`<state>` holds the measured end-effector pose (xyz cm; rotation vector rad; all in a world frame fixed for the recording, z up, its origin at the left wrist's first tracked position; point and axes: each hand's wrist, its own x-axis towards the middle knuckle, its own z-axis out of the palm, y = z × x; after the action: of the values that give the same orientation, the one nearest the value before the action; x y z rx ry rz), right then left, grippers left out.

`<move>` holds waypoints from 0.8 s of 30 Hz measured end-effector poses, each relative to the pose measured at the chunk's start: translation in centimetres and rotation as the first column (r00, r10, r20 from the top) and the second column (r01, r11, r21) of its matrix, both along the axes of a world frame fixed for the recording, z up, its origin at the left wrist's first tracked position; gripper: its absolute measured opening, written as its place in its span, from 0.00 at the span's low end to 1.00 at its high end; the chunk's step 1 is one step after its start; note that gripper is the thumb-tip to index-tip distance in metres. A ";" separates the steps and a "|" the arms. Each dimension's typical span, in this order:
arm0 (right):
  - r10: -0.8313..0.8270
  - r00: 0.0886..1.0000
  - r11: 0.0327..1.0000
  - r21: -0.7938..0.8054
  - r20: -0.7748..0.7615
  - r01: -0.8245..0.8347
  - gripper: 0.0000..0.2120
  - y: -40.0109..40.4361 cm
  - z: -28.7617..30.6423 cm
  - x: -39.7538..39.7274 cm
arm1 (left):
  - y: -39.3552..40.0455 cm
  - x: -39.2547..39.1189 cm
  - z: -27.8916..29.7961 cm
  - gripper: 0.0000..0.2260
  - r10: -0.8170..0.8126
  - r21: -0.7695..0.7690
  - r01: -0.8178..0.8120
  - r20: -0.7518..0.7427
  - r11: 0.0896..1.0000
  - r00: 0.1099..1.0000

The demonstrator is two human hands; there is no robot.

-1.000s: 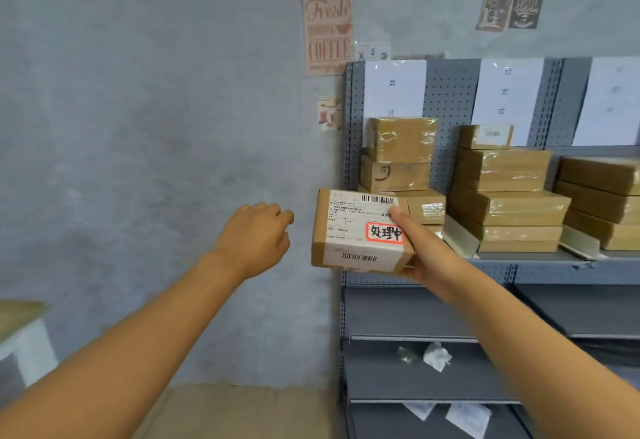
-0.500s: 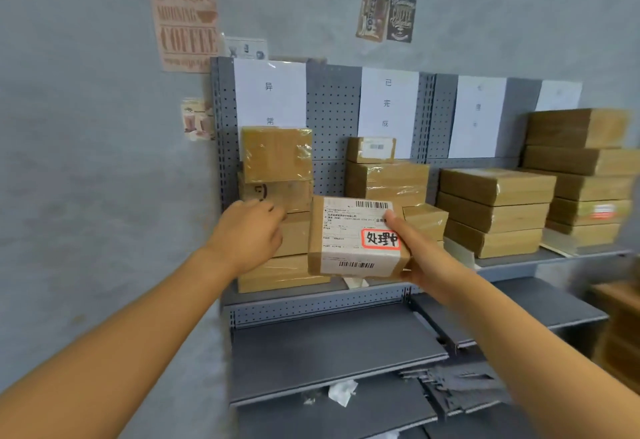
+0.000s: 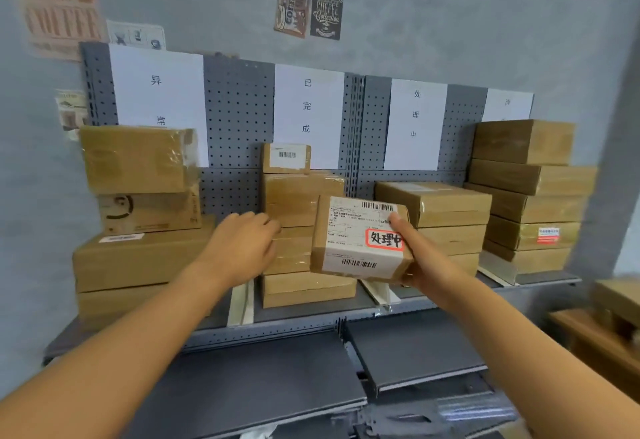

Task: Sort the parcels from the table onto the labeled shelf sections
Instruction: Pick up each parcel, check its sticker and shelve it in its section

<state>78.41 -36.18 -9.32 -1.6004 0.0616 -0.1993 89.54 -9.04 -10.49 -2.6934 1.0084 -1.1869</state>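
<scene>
Cardboard parcel (image 3: 360, 241) label-up, long axis sideways

Grey metal shelf (image 3: 311, 315) with a perforated back panel (image 3: 239, 116), split by white dividers (image 3: 240, 303) into sections under paper labels (image 3: 157, 99). Four stacks of brown parcels directly on it: left stack (image 3: 138, 258) under 异常, second stack (image 3: 298, 286) under 已完成, third stack (image 3: 450, 216) under 处理中, tallest stack (image 3: 530, 196) at far right. Bare lower shelves (image 3: 249, 379) beneath.
</scene>
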 end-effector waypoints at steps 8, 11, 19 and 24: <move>0.052 0.999 0.998 0.015 0.010 -0.053 0.22 -11.8 0.3 4.3 | -11.0 3.1 0.5 0.10 0.063 0.014 -0.062 -0.044 0.998 0.997; 0.064 0.998 0.997 0.029 0.027 -0.065 0.21 -15.0 0.3 6.4 | -14.6 5.0 1.4 0.09 0.057 0.006 -0.057 -0.047 0.998 0.997; -0.001 0.995 0.993 0.114 0.099 -0.010 0.20 -23.4 2.9 13.6 | -25.4 12.2 2.9 0.07 -0.005 -0.051 0.001 -0.076 0.999 0.997; -0.044 0.992 0.996 0.081 0.122 0.035 0.21 -28.5 5.3 18.3 | -32.9 16.6 2.8 0.15 -0.092 -0.082 0.080 -0.158 0.993 0.983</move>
<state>96.73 -64.73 -4.05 -1.5058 0.0054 -0.3225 106.11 -41.92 -7.67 -2.8717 1.1331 -1.0536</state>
